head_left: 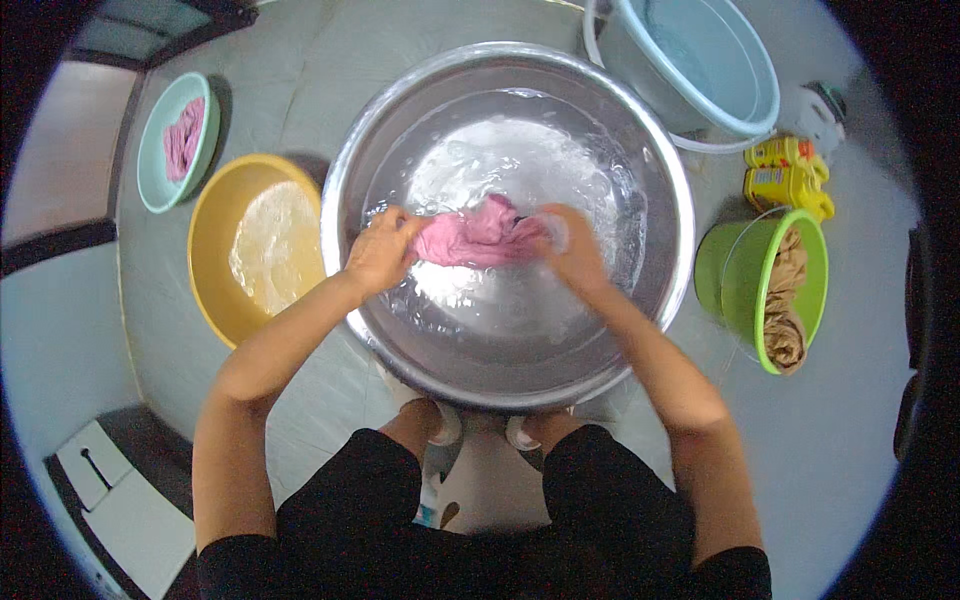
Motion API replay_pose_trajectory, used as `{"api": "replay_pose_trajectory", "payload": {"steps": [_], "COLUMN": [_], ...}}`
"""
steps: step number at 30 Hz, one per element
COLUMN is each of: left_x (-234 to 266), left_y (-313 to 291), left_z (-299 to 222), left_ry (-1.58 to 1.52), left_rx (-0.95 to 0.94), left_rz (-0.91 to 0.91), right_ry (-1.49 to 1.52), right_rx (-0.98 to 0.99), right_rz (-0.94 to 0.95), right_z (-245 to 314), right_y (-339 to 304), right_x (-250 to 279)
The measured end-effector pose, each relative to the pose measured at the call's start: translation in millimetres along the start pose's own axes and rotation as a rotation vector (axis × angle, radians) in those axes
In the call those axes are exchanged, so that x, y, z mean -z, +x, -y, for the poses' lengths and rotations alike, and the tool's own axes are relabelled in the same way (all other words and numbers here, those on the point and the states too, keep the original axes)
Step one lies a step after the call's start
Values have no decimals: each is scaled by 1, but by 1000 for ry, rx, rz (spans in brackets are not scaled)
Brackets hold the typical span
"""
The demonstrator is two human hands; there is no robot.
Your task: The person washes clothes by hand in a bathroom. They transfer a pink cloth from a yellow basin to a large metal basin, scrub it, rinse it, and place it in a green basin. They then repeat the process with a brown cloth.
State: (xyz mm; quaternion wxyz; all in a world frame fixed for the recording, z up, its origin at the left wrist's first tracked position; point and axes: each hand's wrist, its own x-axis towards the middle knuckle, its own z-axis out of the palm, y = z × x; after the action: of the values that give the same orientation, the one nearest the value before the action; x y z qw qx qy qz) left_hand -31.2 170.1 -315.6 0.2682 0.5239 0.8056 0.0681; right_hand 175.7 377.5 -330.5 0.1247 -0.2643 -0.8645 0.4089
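A bunched pink cloth [465, 240] stretches between my two hands over a wide steel basin [672, 270] of water. My left hand [383, 250] pinches its left end, thumb and fingers closed on the fabric. At the other end, my right hand [572, 245] is closed round the cloth and slightly smeared by motion. The middle of the cloth is crumpled, with a raised fold near the right hand. Ripples and bright reflections cover the water around it.
A yellow basin [215, 215] of cloudy water stands left of the steel one. Beyond it lies a mint basin [152, 160] with pink cloth. At right are a light blue tub [750, 110], yellow bottles [785, 185] and a green bucket [728, 265] holding brown cloth.
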Motion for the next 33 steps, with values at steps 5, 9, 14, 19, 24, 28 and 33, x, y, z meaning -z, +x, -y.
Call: {"api": "replay_pose_trajectory", "payload": {"steps": [5,9,14,19,24,28,33], "left_x": [-50,-90,-160,-112,-104,-133,-156], "left_y": [8,55,84,82,90,102,118], "left_z": [-35,-60,-135,-160,-25,-38,-121], "left_ry": [214,279,-195,-205,-89,-1228,-721], "left_rx": [-204,198,512,236,571,580,293], "left_rz": [216,36,-859,-106,82,-564,-446], "right_ry": [-546,-435,-341,767,1110,1447,1649], "right_rx": [264,-76,-389,-564,-868,-906,-868], "right_rz": [241,135,66,-609,-626,-311,-182], "right_z": [1,-69,-94,-127,-101,-92,-65], "right_y": [-8,-13,9,4,-4,-22,-5], "right_x": [-49,-46,-26,-38,-40,-25,-25]}}
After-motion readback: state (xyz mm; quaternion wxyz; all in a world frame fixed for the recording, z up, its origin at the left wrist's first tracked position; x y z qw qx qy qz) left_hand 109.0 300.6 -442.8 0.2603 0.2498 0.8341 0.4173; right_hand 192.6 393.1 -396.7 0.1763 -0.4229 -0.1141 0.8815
